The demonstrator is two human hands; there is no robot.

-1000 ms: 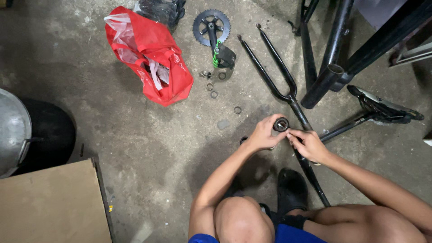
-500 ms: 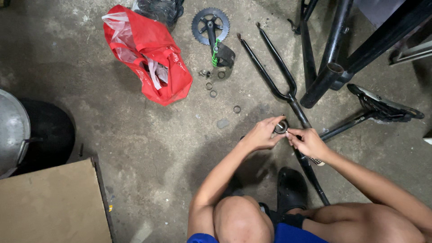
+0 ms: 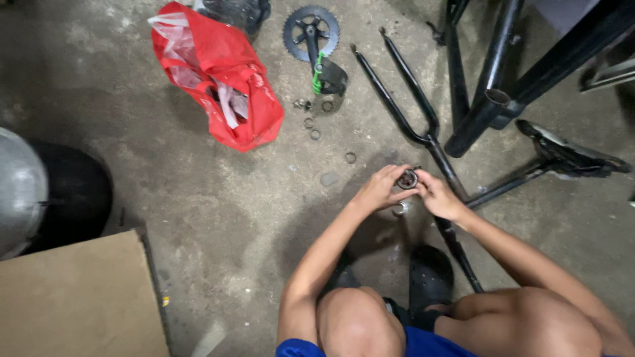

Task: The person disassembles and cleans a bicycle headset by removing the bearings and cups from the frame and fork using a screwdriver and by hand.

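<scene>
I crouch over a concrete floor. My left hand (image 3: 379, 188) and my right hand (image 3: 439, 196) meet around a small round black bearing cup (image 3: 407, 178), both gripping it with the fingertips. A silvery ring (image 3: 399, 209) lies on the floor just beneath my hands. The black bicycle fork (image 3: 415, 116) lies right beside them, its steerer tube running under my right wrist toward my black sandals (image 3: 430, 281).
Several small rings and washers (image 3: 312, 124) lie near a black chainring with crank and pedal (image 3: 315, 39). A red plastic bag (image 3: 221, 76) sits upper left. A black bicycle frame (image 3: 503, 92), a saddle on its post (image 3: 562, 155), a cardboard box (image 3: 73, 301) and a metal pot (image 3: 20, 192) surround me.
My hands with the cup have drifted slightly down and left, closer together over the silvery ring. Nothing else has moved.
</scene>
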